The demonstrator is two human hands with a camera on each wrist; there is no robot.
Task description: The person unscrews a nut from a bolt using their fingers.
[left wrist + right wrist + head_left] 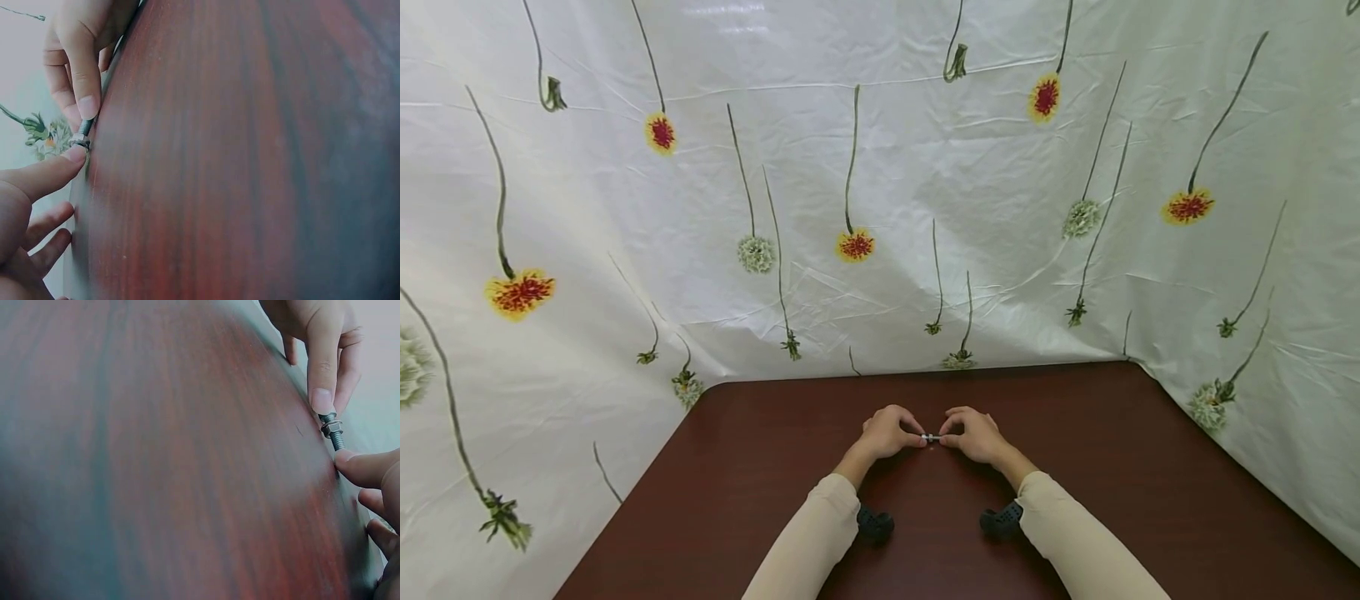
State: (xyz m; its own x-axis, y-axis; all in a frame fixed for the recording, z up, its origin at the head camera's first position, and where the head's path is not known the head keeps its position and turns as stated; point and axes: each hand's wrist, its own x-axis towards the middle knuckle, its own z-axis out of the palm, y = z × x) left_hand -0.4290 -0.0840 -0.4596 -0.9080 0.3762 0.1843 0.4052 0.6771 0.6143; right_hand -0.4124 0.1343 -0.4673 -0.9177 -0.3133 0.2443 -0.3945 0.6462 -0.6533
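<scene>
Grey threaded metal bolt (338,440), carrying a silvery nut-like collar (332,429) around its middle, is located over the far half of the dark red-brown wood-grain table (925,533), between the two hands, its length running left to right. Whether it touches the tabletop cannot be told. The bare left hand (887,431) pinches the left end between thumb and fingers; the bare right hand (976,435) pinches the threaded right end likewise, the two hands apart from each other. In this inspector's judgement, the end-to-end hold keeps so small a piece steady and in line, and leaves the collar exposed between the thumbs. Whether the collar is one nut or several parts cannot be determined. Cream long sleeves (808,542) stop short of both hands, presumably keeping cloth off the fingers. Beyond the far edge hangs white flower-printed fabric (925,158).
</scene>
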